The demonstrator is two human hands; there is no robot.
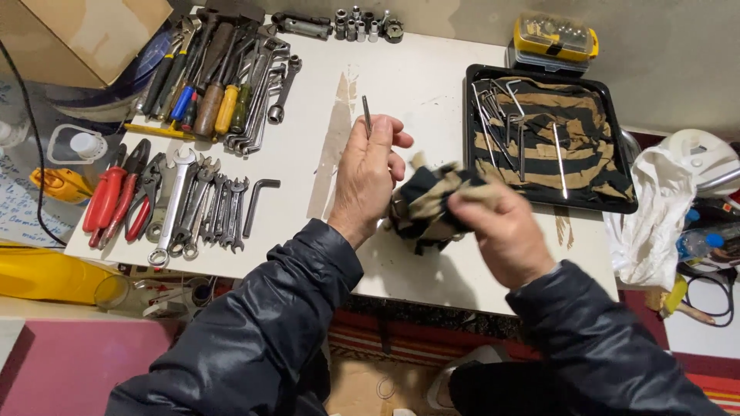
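Fingers [389,146] of the left hand [368,179] pinch a hex key [367,115] upright left of the tray [626,202]; right hand [501,231] clutches a rag [428,204]. Wiping appears underway; next, likely, rag meets key.

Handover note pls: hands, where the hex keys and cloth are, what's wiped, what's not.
Left hand: grip shut on one hex key, held upright over the white table.
Right hand: grip shut on the striped cloth, bunched beside the left hand.
Black tray on the right: several hex keys lie on a striped cloth liner.
One black hex key lies beside the spanners on the left.
Done or left: cannot tell which keys are wiped; the held one is in hand.
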